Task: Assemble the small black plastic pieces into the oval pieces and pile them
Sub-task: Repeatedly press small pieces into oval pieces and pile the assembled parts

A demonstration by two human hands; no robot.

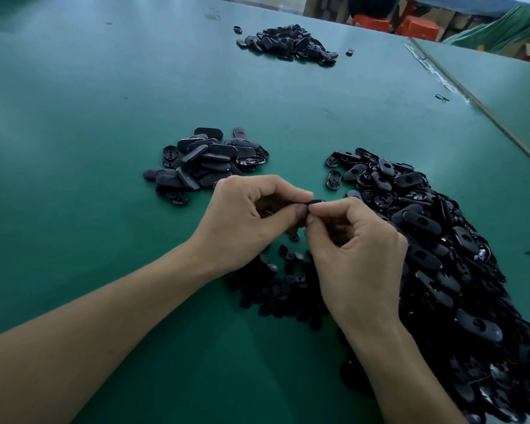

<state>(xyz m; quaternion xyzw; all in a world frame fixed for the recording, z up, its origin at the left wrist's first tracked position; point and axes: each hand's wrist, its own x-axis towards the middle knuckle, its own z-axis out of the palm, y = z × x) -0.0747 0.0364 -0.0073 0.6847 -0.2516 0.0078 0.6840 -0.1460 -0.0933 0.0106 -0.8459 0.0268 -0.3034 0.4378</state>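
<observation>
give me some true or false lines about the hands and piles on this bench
1. The left hand and right hand both pinch one black piece. True.
2. The biggest heap lies on the person's left. False: the big heap of oval pieces lies on the right.
3. Small round pieces lie on the table below the hands. True.
4. The table is red. False: it is green.
5. A far pile lies across the table. True.

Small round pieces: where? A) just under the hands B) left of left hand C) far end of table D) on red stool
A: the small round pieces lie on the table under the left hand and right hand, which pinch one black piece together.
</observation>
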